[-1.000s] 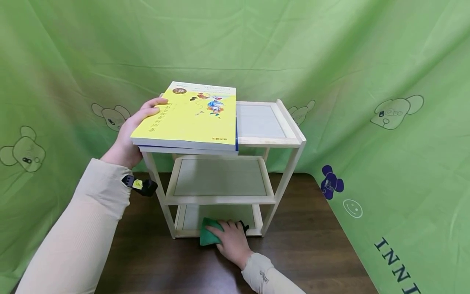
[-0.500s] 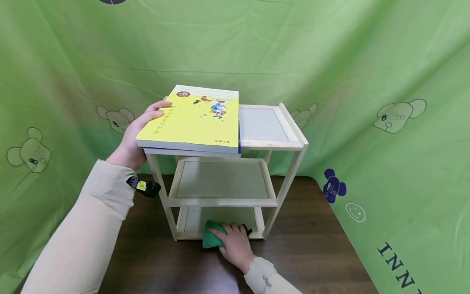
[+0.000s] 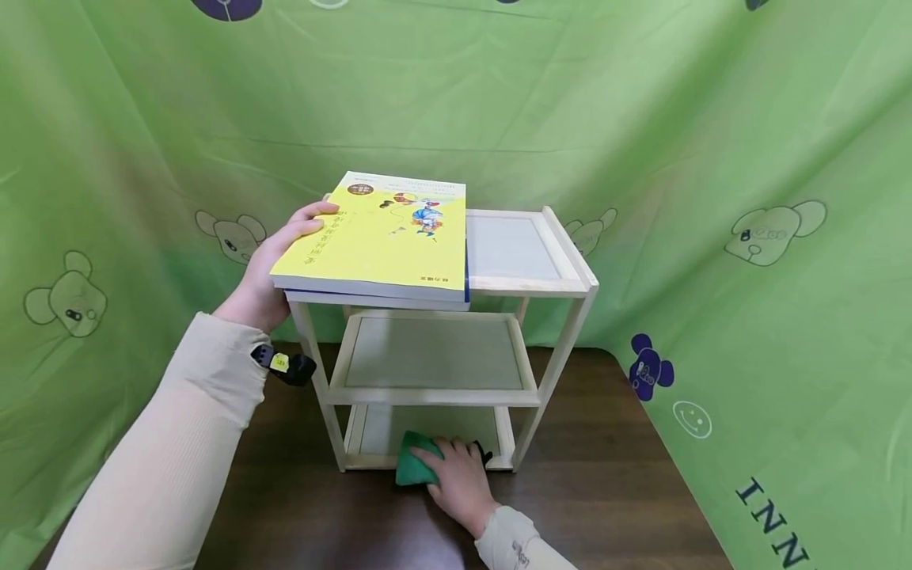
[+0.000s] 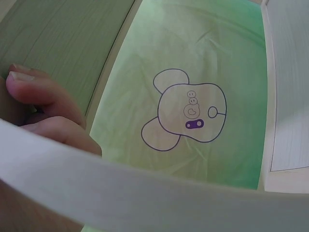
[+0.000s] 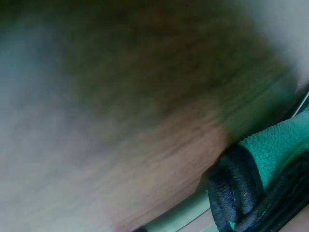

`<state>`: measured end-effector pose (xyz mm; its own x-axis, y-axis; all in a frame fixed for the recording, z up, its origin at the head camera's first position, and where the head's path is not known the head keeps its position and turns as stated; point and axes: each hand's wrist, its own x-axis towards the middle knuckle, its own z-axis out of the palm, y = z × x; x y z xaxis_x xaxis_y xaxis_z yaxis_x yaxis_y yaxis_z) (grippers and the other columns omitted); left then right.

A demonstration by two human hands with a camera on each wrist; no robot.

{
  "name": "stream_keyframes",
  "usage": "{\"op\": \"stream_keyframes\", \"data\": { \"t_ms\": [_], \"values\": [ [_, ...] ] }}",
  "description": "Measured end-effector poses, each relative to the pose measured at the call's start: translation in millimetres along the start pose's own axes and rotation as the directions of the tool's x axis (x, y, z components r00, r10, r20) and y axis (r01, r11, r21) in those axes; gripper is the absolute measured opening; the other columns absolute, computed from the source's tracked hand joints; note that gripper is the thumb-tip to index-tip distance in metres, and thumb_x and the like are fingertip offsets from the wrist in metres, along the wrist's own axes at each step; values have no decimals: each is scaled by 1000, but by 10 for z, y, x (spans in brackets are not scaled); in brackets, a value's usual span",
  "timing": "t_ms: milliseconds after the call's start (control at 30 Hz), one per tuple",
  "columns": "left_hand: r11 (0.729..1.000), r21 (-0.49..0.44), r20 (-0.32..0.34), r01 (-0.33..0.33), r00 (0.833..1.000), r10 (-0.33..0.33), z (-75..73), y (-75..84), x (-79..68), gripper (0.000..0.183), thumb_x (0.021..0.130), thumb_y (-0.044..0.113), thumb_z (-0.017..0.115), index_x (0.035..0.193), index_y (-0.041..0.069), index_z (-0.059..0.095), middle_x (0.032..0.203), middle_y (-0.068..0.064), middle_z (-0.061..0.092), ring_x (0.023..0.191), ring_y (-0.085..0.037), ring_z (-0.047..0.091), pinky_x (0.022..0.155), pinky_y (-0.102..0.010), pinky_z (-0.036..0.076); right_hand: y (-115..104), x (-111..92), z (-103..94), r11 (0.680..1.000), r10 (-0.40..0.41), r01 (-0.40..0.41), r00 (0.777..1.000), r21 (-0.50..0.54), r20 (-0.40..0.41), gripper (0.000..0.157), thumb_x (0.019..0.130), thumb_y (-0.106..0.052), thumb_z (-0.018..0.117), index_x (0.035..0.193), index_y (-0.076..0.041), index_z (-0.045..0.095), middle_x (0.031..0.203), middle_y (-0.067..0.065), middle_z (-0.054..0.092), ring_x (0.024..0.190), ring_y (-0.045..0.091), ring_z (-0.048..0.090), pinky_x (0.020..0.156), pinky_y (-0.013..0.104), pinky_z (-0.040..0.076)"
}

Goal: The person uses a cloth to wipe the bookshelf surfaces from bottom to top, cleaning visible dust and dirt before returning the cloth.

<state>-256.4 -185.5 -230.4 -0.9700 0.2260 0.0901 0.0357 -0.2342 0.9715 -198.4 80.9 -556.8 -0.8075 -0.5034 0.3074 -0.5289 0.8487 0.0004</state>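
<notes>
A left arm in a cream, long, close-fitting fabric sleeve enters near 8 o'clock and slants toward 1 o'clock. Its bare left hand sits at 9 o'clock, gripping, two digits uppermost and pointing toward 2; the left wrist view shows curled fingers at 9 o'clock. The lower right hand, at 6 o'clock, grips with its back upward and one digit splayed toward 10, its cream-sleeved right forearm running back toward 5.
</notes>
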Motion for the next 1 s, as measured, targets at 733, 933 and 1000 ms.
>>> {"op": "stream_keyframes", "data": {
  "t_ms": [733,933,1000],
  "values": [
    [1000,10,-8,-7,1000,7,-4,-5,-6,27,104,33,40,129,34,51,158,3,26,85,-2,62,71,-16,46,14,-40,29,997,81,-81,996,-6,-24,57,79,-35,78,132,-39,58,118,0,64,103,24,60,80,44,47],
    [1000,27,-9,-14,1000,14,2,-16,4,27,103,33,41,129,34,51,161,2,22,84,-2,61,71,-16,46,31,-54,9,990,143,-143,990,6,1,55,79,-34,77,130,-37,60,117,2,65,101,26,60,79,44,46],
    [999,33,-9,-17,1000,17,3,-17,3,28,103,34,41,129,34,50,161,1,22,84,-2,61,71,-16,46,39,-59,6,987,160,-160,987,12,-12,54,78,-33,77,129,-36,61,115,2,65,100,26,60,78,44,46]
  ]
}}
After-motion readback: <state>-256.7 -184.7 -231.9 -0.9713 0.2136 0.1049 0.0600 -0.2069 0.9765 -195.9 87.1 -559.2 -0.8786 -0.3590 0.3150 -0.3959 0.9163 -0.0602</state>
